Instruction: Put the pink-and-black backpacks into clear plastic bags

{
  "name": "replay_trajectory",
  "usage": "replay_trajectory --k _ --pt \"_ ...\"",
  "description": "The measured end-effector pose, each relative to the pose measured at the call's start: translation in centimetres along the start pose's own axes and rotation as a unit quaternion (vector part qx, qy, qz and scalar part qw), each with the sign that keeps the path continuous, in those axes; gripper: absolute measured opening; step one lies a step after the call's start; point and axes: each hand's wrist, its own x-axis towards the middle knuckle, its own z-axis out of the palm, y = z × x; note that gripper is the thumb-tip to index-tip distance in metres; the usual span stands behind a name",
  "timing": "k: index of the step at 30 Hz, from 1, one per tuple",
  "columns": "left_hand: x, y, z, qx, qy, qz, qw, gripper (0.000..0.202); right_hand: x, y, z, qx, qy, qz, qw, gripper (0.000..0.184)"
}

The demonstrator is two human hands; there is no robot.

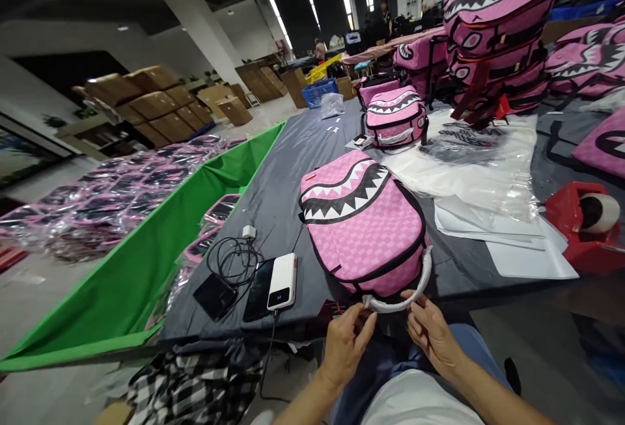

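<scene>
A pink checkered backpack (371, 223) with a shark-teeth print lies at the near edge of the table, its top handle toward me. White wrapping covers the looped handle (420, 289). My left hand (347, 342) pinches the wrapping at the handle's left end, thumb and fingers together. With its thumb and fingers closed, my right hand (430, 329) grips the handle right of its middle. Left of the backpack, a white power bank (282, 282) rests on a dark phone (257, 291), beside a coiled black cable (234, 252).
On the right are a red tape dispenser (586, 226), white paper sheets (522, 252) and plastic bags (463, 158). More pink backpacks (493, 41) are stacked behind. A green fabric bin (146, 275) borders the table's left side, with bagged backpacks (117, 184) beyond it.
</scene>
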Motion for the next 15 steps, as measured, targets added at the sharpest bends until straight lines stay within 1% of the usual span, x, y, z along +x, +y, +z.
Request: replay_trajectory --k 1,3,4,5,6,8,10,12,15 --pt "-0.5 0.4 0.6 -0.036 0.004 -0.061 0.997 0.027 0.2 -0.1 0.1 0.006 -0.005 -0.004 1.0 0.07" --pt "-1.0 1.0 1.7 -0.097 0.025 -0.174 0.98 0.031 0.6 -0.2 0.3 0.014 -0.014 -0.006 1.0 0.064" --pt "-1.1 1.2 2.2 -0.11 0.041 -0.203 0.972 0.033 0.7 -0.2 0.3 0.015 -0.015 -0.007 1.0 0.062" --pt "-1.1 1.1 2.5 -0.107 0.061 -0.206 0.971 0.035 0.9 -0.2 0.4 0.015 -0.014 -0.008 1.0 0.06" --pt "-1.0 0.9 2.9 -0.087 0.082 -0.185 0.976 0.035 1.1 -0.2 0.4 0.014 -0.012 -0.011 1.0 0.059" --pt "-0.9 0.1 3.6 0.003 0.135 -0.097 0.986 0.034 1.3 -0.2 0.3 0.007 -0.007 -0.016 1.0 0.058" --pt "-0.8 -1.1 4.4 0.096 0.19 -0.022 0.977 0.033 1.4 -0.1 0.1 -0.002 -0.005 -0.021 1.0 0.057" --pt "-0.8 -2.3 5.5 0.149 0.226 0.002 0.963 0.03 1.4 0.2 -0.1 -0.007 -0.001 -0.028 1.0 0.056" --pt "-0.7 -3.6 7.0 0.178 0.246 -0.007 0.953 0.03 1.4 0.7 0.1 -0.019 0.006 -0.038 0.999 0.06"
